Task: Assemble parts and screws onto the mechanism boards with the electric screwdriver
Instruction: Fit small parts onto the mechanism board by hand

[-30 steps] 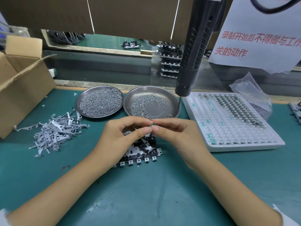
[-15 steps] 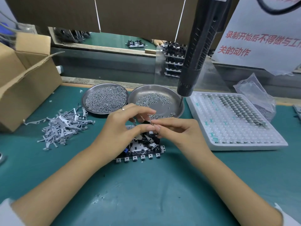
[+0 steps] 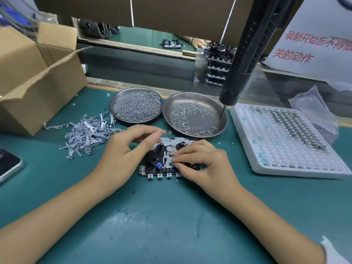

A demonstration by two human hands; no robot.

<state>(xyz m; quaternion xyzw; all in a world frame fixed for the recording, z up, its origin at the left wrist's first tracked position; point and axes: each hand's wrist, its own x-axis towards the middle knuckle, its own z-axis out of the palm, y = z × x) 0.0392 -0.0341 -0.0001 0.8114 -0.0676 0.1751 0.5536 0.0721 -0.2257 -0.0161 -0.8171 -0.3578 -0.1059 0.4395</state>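
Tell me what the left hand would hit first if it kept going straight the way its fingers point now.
Probably the right hand: the left hand points its fingers rightward over the mechanism board, toward the right hand's fingertips. Depth is unclear; it could brush the board's black parts first.

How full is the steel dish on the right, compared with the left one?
Partly full. In the right dish the screws lie in a thin crescent with bare steel showing; the left dish is covered almost rim to rim.
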